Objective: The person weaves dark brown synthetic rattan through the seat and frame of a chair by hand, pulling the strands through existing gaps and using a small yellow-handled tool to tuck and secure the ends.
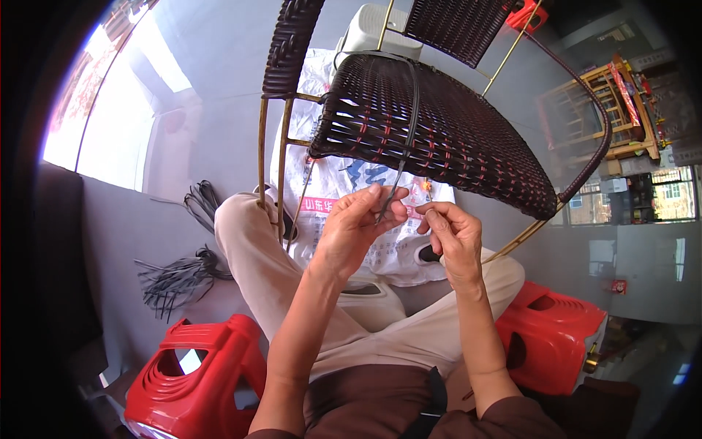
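A dark brown woven chair (431, 121) with a brass-coloured metal frame is tilted in front of me, its seat edge facing my hands. Red flecks show through the weave of the seat. A long flat black strip (415, 102) runs across the seat and hangs down over its near edge. My left hand (351, 223) has closed its fingers around the lower part of that strip. Just to the right, my right hand (455, 238) pinches thumb against fingertips, close to the left fingers. What sits in that pinch is too small to make out.
A printed white sack (314, 91) lies under the chair, with a white plastic stool (365, 36) behind. Bundles of black strips (179, 282) rest on the floor at left. Red plastic stools stand at left (194, 380) and right (552, 340). Wooden furniture (621, 110) is far right.
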### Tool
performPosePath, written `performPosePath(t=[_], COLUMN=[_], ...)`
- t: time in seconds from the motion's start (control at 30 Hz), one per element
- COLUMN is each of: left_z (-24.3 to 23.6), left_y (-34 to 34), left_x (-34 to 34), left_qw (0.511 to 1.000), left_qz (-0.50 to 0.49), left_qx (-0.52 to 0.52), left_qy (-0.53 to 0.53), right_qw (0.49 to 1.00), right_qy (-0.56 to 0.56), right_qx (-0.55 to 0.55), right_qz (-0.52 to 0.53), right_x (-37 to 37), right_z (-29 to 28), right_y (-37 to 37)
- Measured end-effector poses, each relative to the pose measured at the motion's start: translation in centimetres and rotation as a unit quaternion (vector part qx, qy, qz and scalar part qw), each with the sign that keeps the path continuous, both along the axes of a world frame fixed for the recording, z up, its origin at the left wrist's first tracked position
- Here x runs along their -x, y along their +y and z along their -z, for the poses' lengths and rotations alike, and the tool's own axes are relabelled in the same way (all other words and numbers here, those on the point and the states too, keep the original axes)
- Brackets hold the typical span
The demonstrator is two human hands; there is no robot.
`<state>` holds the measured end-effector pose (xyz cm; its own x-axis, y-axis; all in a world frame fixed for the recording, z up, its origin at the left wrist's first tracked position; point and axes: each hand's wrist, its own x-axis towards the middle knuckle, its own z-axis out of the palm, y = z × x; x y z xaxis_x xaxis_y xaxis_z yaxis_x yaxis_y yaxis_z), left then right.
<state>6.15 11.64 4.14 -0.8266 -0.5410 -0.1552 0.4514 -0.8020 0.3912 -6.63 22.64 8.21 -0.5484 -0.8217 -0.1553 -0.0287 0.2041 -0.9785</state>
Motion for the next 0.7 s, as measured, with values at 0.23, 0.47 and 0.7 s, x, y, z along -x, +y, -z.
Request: performPosePath(t=[0.23, 0.47, 0.7], left_z=[-0.4, -0.6, -1.4], left_y=[-0.3, -0.7, -0.2], left_x=[0.8, 1.1, 1.8], left_qw=[0.999, 0.989, 0.975], left_qz=[-0.002, -0.056, -0.123], left_qx=[0.007, 0.101, 0.131], left_qy=[-0.045, -0.095, -0.132], right_qw=[1.000, 0.997, 0.987], right_qy=[0.025, 0.072, 0.147], right_qx=[-0.004, -0.007, 0.036], right_qz=[-0.018, -0.015, 0.055], right_x=[-0.6, -0.4, -1.2], right_z=[0.5, 0.1, -1.7], right_y=[-0.4, -0.4, -3.7])
